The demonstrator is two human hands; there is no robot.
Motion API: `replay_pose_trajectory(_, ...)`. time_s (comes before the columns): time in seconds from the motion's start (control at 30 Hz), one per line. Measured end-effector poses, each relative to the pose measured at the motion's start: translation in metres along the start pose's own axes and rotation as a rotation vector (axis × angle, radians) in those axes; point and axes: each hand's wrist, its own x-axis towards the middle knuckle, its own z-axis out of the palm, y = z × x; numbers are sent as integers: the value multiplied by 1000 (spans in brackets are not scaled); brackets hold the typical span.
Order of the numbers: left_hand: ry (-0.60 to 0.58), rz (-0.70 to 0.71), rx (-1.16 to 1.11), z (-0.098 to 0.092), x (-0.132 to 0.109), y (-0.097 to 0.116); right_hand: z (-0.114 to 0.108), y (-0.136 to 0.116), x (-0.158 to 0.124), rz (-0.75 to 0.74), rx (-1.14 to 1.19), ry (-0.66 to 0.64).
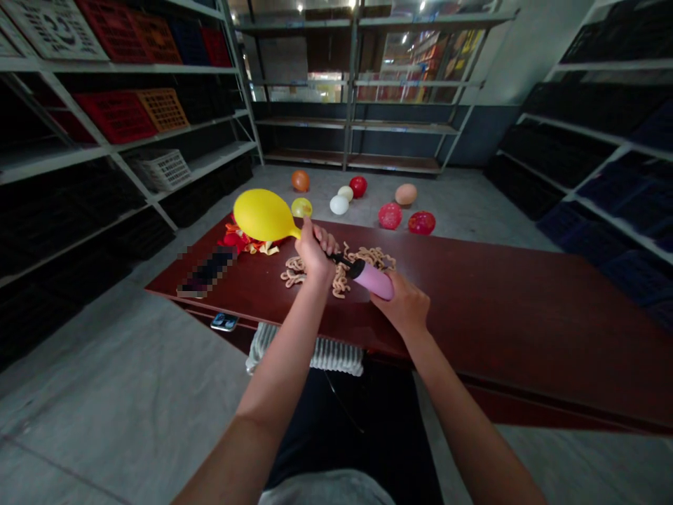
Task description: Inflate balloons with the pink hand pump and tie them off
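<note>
A yellow balloon (pixel 263 214), swollen with air, points up and to the left from my left hand (pixel 314 251). The fingers of that hand are wrapped round its neck, at the thin black end of a hand balloon pump. My right hand (pixel 404 301) is closed round the pump's pink barrel (pixel 374 281), which slants down to the right. Exactly how the neck sits on the nozzle is hidden by my left fingers. Beneath the pump, curly beige cord-like pieces (pixel 341 283) lie on the tabletop. Left of them is a pile of limp red, orange and cream balloons (pixel 242 243).
The dark red table (pixel 505 301) stretches far to the right. A blurred-out dark object (pixel 210 270) lies near its left end. On the floor beyond rest several inflated balloons, including a white balloon (pixel 339 205). Metal shelves (pixel 350 126) with crates stand around.
</note>
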Motion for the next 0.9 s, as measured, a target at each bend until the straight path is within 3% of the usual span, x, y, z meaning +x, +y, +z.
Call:
replay_pose_trajectory(0.13, 58, -81, -36, -10, -7, -37, 0, 2, 0, 9, -37, -15)
replay_pose_trajectory(0.27, 160, -124, -81, -26, -4, -41, -1, -1, 1, -44, -69, -67)
replay_pose_trajectory(0.4, 208, -151, -111, -43, 2, -29, 1, -6, 1, -116, -91, -101)
replay_pose_trajectory(0.57, 163, -107, -119, -57, 4, -7, 0, -11, 0, -185, -110, -96)
replay_pose_trajectory(0.9, 162, -2, -68, -72, 19, 66, -7, -3, 3, -314, -135, -179)
